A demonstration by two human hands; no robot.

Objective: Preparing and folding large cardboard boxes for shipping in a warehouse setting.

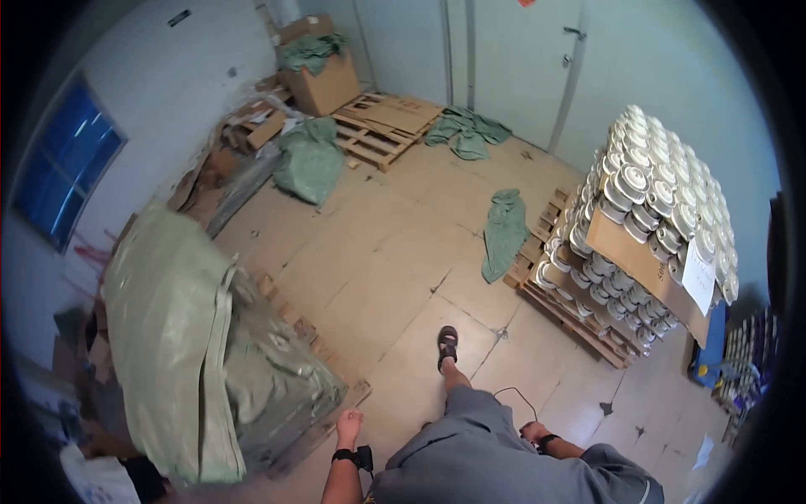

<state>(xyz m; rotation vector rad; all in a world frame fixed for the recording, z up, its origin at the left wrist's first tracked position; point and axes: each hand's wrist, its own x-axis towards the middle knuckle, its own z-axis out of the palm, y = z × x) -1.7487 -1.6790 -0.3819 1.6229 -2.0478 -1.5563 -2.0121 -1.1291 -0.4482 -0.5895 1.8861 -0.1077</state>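
My left hand hangs at my left side with its fingers curled in, and nothing shows in it. A black strap with a small device sits on that wrist. The nearest thing to it is a pallet load under a pale green woven cover. My right hand is held close against my grey clothing, its fingers closed; what they hold, if anything, is hidden. A thin black cable loops up beside that hand. Another dark strap circles the right wrist.
At right, a wooden pallet carries stacked white, round metal parts with cardboard between layers. Green sacks lie on the tiled floor. Farther off are another pallet, a cardboard box and a door.
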